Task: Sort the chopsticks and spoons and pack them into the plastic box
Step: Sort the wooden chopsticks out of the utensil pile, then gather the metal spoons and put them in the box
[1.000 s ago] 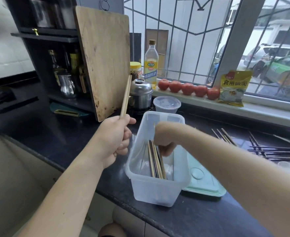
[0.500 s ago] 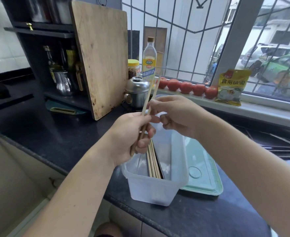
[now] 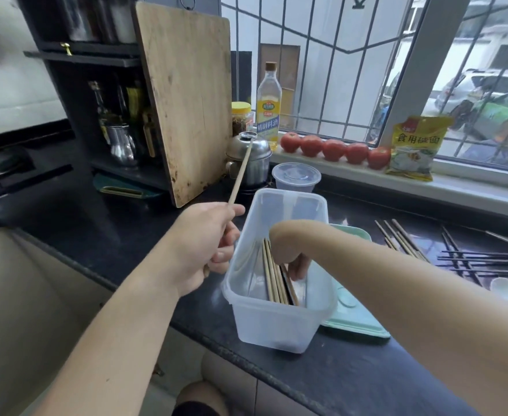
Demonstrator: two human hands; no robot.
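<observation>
Gripping a single pale wooden chopstick [image 3: 240,172] in my left hand [image 3: 204,244], I have the fingers [image 3: 221,256] curled round its lower end, and the stick slants up and away toward the small steel lidded pot [image 3: 251,163]. My right hand [image 3: 290,253] is down inside the clear rectangular plastic box [image 3: 279,322], wrist bent over the rim, fingertips [image 3: 298,270] pointing down at the bundle of light wooden chopsticks [image 3: 273,277] lying lengthwise on the box floor; I cannot tell whether they pinch a stick or just touch the bundle. A darker stick lies on the right side of that bundle.

The box stands on the black stone surface [image 3: 121,235] near its front edge, with the mint-green plastic lid [image 3: 357,319] lying flat just beside it on the right, partly under it. Farther right, loose chopsticks [image 3: 402,241] lie scattered on the surface, pale ones and dark ones [image 3: 471,259] crossing each other, and a white ceramic spoon [image 3: 504,288] sits close to them. Behind the box stands a round clear container with a lid [image 3: 296,177], and a row of red tomatoes [image 3: 333,149] lines the window sill.
</observation>
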